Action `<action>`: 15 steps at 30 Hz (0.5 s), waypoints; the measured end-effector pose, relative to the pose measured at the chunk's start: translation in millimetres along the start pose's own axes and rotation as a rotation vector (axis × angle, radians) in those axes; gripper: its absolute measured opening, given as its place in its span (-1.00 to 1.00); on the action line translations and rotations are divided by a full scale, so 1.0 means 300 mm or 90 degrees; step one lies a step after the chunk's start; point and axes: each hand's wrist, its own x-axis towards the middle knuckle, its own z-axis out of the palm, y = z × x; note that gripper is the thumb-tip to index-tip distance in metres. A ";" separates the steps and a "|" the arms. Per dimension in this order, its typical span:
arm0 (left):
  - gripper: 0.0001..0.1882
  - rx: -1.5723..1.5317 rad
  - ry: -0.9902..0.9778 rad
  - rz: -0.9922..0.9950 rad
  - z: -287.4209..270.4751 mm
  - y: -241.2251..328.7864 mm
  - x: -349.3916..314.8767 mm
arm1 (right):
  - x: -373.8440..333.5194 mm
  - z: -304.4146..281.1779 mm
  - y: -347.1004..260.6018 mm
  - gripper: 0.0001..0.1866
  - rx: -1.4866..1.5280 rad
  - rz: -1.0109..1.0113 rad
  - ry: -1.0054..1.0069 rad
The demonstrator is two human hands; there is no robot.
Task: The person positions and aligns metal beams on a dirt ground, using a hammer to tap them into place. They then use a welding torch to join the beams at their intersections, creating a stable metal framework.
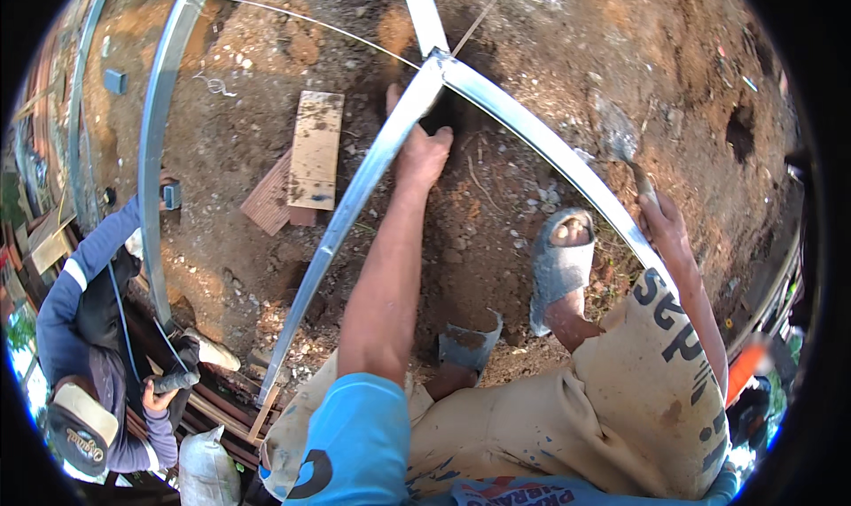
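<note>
Framework of bright, thin-walled metal sections, its three members meeting at upper centre, as viewed from beside the person. The left hand reached in just below that joint, thumb to the right of the lower-left member and a finger showing to its left; whether the fingers gripped anything I could not tell, since the metal covered them. The right hand, at centre right, had its fingers closed round the handle of a trowel-like tool, whose far end lay by a pale grey patch of ground. The step in hand appeared to be setting the joint's foot, in my judgement; the next move called for holding the joint steady while the tool was worked near it. Materials: the members were smooth, silvery and square-edged; a pale string met the joint from upper left. The ground was brown, crumbly and stone-flecked. Left of centre, a flat, dirt-spotted wooden board overlapped a ridged reddish piece. A co-worker bent at lower left.
</note>
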 end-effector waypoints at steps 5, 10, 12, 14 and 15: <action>-0.14 -0.136 -0.099 -0.047 0.048 -0.116 0.127 | 0.014 0.009 0.017 -0.59 -0.008 0.000 -0.010; 0.04 -0.201 -0.077 -0.120 0.106 -0.159 0.141 | 0.030 -0.004 0.046 -0.60 -0.014 -0.018 -0.022; 0.20 -0.231 -0.078 -0.146 0.113 -0.154 0.138 | 0.040 -0.005 0.054 -0.61 -0.014 -0.008 -0.011; 0.21 -0.260 -0.067 -0.189 0.114 -0.137 0.135 | 0.050 0.001 0.058 -0.62 -0.050 0.011 -0.004; 0.21 -0.200 -0.079 -0.214 0.109 -0.127 0.136 | 0.055 0.007 0.057 -0.62 -0.052 0.016 0.002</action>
